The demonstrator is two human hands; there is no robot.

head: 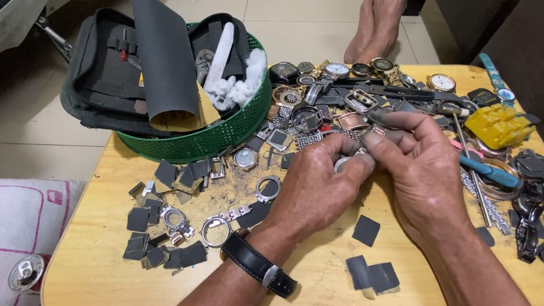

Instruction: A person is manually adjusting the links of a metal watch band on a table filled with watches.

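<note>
Both hands, left hand [312, 179] and right hand [415, 162], are closed on a small metal watch case [348, 161], pinched above the wooden table [314, 268]; it is judged light, rigid, slippery, best gripped by its rim.

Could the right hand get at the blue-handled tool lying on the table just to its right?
Probably yes. The blue-handled tool lies in the open beside the right hand, nothing over its handle. But both hands are pinching a small metal watch part, which would have to be released first.
</note>
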